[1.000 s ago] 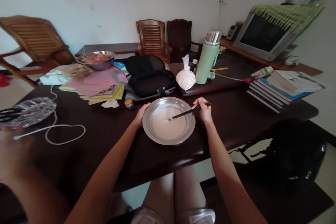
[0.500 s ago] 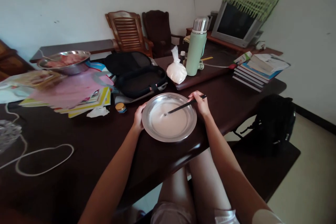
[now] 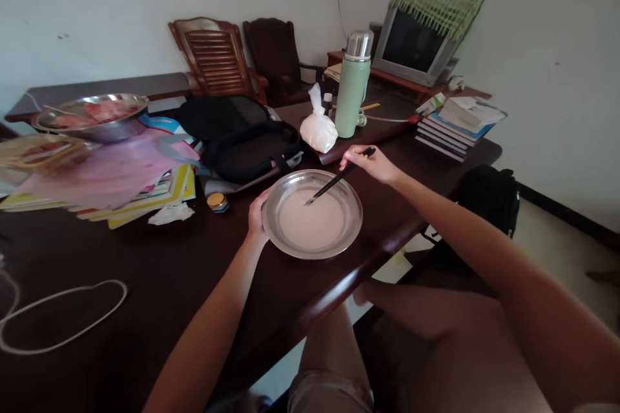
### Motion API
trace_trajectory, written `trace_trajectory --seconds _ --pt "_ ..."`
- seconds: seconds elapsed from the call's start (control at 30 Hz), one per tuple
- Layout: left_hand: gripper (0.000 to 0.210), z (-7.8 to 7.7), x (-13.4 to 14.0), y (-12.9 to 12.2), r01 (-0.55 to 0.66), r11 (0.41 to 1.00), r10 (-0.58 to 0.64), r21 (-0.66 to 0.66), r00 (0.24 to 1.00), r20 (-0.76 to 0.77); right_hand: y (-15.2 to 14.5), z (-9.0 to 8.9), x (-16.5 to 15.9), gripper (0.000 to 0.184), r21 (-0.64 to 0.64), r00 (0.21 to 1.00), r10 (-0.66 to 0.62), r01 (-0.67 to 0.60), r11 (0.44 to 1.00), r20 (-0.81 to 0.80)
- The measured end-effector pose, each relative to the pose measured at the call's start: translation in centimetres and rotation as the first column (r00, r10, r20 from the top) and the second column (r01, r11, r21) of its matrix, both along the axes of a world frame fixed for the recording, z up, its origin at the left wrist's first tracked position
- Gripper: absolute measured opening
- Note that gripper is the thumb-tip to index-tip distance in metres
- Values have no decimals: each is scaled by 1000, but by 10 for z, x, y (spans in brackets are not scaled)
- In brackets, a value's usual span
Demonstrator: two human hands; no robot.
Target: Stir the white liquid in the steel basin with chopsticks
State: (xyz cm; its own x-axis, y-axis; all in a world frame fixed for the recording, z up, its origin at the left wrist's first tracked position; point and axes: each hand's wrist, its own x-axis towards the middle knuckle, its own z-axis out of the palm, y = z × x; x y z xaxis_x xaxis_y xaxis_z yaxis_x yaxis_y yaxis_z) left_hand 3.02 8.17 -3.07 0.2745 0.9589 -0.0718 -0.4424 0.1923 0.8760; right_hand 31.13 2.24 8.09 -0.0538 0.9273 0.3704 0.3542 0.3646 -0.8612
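A round metal bowl (image 3: 349,235) with pale, milky liquid (image 3: 312,222) in it stands near the front edge of the dark table. My left hand (image 3: 258,213) grips its left rim, the thumb at the edge and the other fingers partly hidden. My right hand (image 3: 369,163) is closed around black chopsticks (image 3: 334,181), above the bowl's far right side. Their tips reach down into the liquid near the middle. Behind the bowl sit a tied plastic bag of white powder (image 3: 318,131) and a green thermos (image 3: 352,97). Left of the bowl is a small gold-lidded jar (image 3: 217,202).
An open black case (image 3: 242,142) lies behind the bowl. Further left, a metal basin (image 3: 97,131) of pinkish meat stands beside papers and a pink sheet (image 3: 111,171). A white cable (image 3: 62,290) loops at the left. Stacked books (image 3: 443,135) lie at the right.
My right hand has lifted and moved away from me, its forearm swinging outward, so the chopsticks stand steeper. One leg has shifted to the right. My left hand still holds the bowl.
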Motion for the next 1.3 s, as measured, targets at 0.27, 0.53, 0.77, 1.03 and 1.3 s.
trace_trajectory --seconds 0.27,0.53,0.77,1.03,1.3 --pt "33 4 -2 -3 -58 993 60 -99 998 14 -27 -8 5 46 -134 994 -38 25 991 -101" --pt "26 12 -2 -7 -115 988 110 -102 993 -48 -51 -53 -12 38 119 953 -301 303 946 -34" --pt "25 14 -4 -6 -129 979 116 -160 989 -86 -66 -70 -10 44 67 844 -419 464 883 -334" --pt "27 20 -3 -7 -133 974 111 -185 986 -121 -73 -83 -13 31 146 871 -404 454 879 -279" --pt "25 24 -2 -9 -116 982 93 -148 983 -159 -85 -81 -31 27 156 950 -266 291 944 -163"
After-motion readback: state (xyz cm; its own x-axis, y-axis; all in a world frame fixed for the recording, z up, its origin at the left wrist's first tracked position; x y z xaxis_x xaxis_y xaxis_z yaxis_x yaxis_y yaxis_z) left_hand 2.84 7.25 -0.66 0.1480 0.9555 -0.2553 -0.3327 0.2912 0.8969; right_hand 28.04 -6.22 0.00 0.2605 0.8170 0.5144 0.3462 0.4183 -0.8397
